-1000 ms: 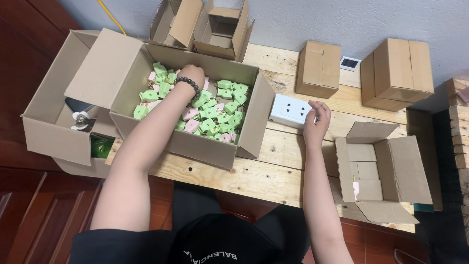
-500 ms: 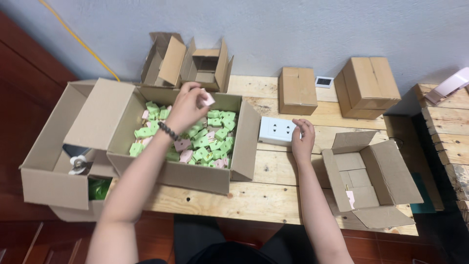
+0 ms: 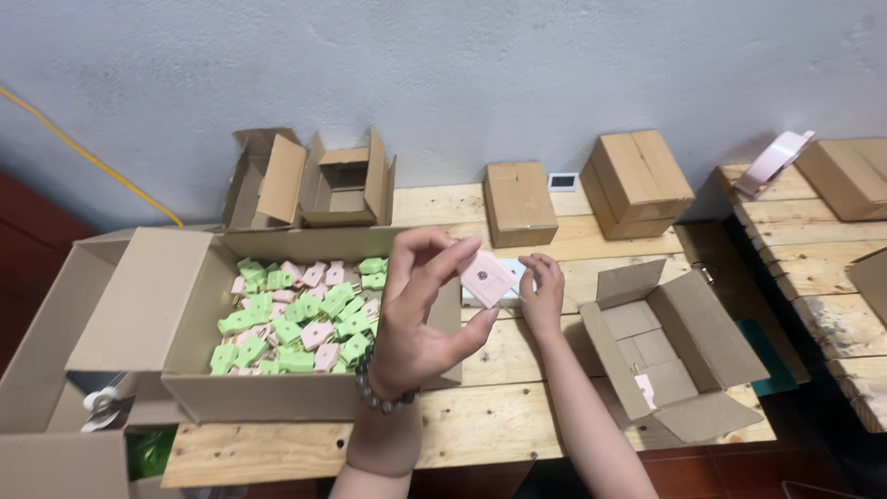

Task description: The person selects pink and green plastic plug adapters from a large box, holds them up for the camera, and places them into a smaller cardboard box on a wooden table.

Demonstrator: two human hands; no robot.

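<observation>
Head view: you are lifting a pink plug [image 3: 486, 278] above the open carton [image 3: 305, 399].
Left hand [image 3: 420, 319]: pinching the plug between thumb and fingertips.
Right hand [image 3: 543, 296]: resting, fingers curled, on the white socket block [image 3: 473, 294]; grasp unclear.
Next move, judged: calling for aligning the plug's pins with the block.

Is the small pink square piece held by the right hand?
No, the left hand pinches the small pink square piece between its fingertips.

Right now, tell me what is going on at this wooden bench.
A person's left hand holds a small pink square packet pinched between thumb and fingers, raised above the bench. The right hand rests on a white rectangular piece lying on the pale wooden tabletop. Left of the hands, an open cardboard box is full of green and pink packets. An empty open carton lies to the right.
</observation>
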